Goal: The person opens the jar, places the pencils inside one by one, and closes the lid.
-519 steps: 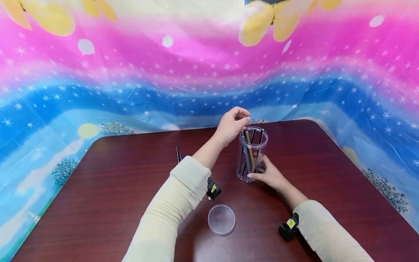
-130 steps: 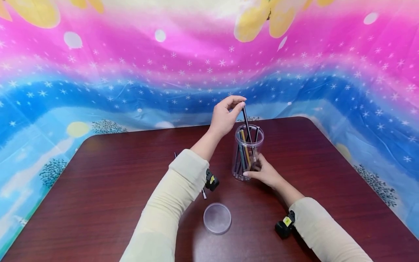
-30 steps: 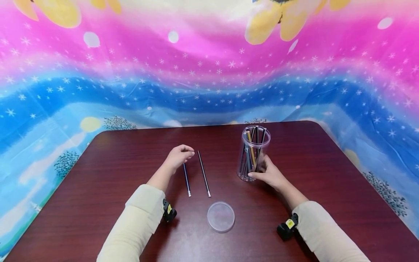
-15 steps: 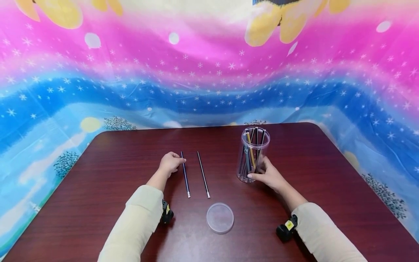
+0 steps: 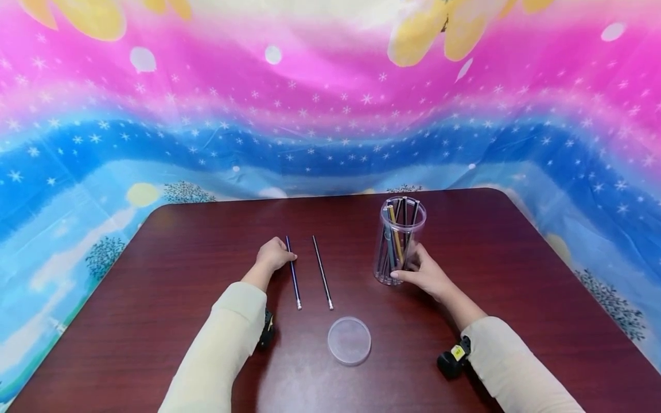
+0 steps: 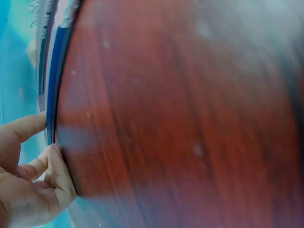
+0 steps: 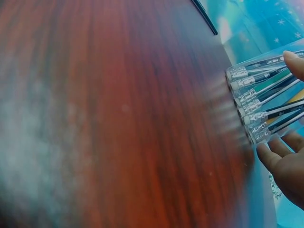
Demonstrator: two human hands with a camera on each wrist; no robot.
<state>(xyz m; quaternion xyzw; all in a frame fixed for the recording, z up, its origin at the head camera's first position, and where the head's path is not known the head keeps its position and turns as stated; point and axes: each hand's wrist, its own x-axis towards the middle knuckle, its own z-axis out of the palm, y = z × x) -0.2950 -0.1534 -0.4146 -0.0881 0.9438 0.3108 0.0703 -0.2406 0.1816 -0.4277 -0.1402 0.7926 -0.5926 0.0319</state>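
My left hand (image 5: 273, 254) is at the upper part of a blue pencil (image 5: 295, 284) lying on the table. In the left wrist view the thumb and fingers (image 6: 61, 175) pinch the pencil from both sides near its end. A black pencil (image 5: 322, 272) lies just right of it, roughly parallel, its white eraser end toward me. My right hand (image 5: 423, 274) grips the lower side of a clear plastic jar (image 5: 379, 246), which stands upright without a lid. Several pencils (image 7: 266, 92) stand inside, eraser ends down, mostly dark, with a yellow one (image 5: 395, 229) among them.
A round clear lid (image 5: 349, 341) lies flat on the dark red-brown wooden table (image 5: 155, 321), in front of the black pencil. A colourful printed cloth (image 5: 330, 126) hangs around the table's far and side edges. Each wrist wears a small black camera (image 5: 451, 361).
About four seconds ago my left hand held a black pencil over the jar. Since then it moved left to the blue pencil, coming down onto it. The right hand stays on the jar.
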